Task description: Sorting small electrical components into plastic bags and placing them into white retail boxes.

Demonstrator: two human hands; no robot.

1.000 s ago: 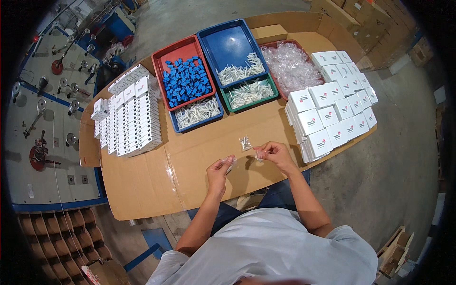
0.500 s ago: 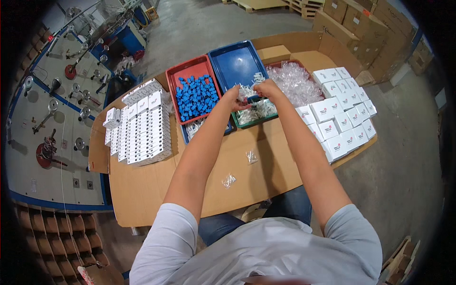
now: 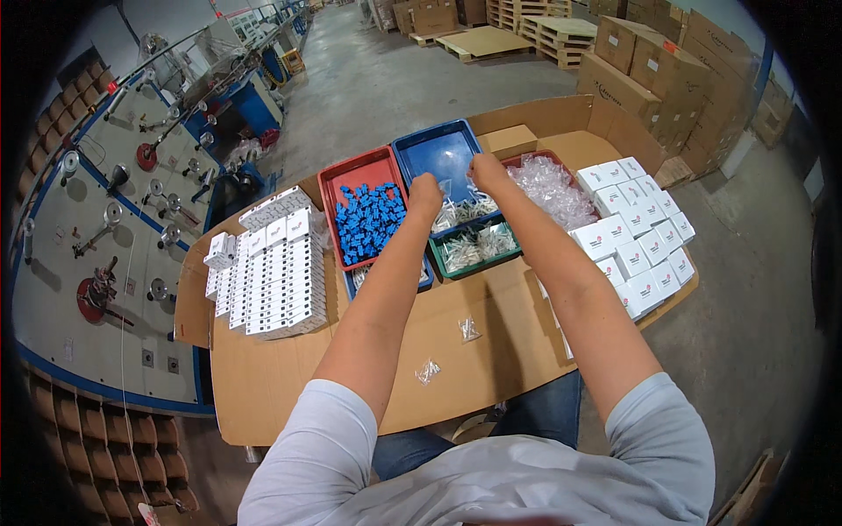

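Observation:
Both my arms stretch forward over the cardboard-covered table (image 3: 289,394). My left hand (image 3: 427,191) hovers with curled fingers over the near end of a blue tray (image 3: 438,151), where small clear bags of white parts (image 3: 467,210) lie in a heap. My right hand (image 3: 488,172) is just to its right over the same tray, fingers pointing down at the bags. A bit of clear plastic shows between the hands; whether either hand grips it I cannot tell. Two small clear bags (image 3: 469,329) (image 3: 427,371) lie on the cardboard nearer to me.
A red tray of blue parts (image 3: 367,221) sits left of the hands, a green tray of bagged parts (image 3: 478,250) below them, a red tray of clear bags (image 3: 548,184) to the right. White boxes are stacked at the left (image 3: 272,272) and right (image 3: 636,232). Machinery stands at the left.
A second ago both hands were near me on the cardboard, setting down small bags. They then reached out to the trays and now sit over the blue tray's heap.

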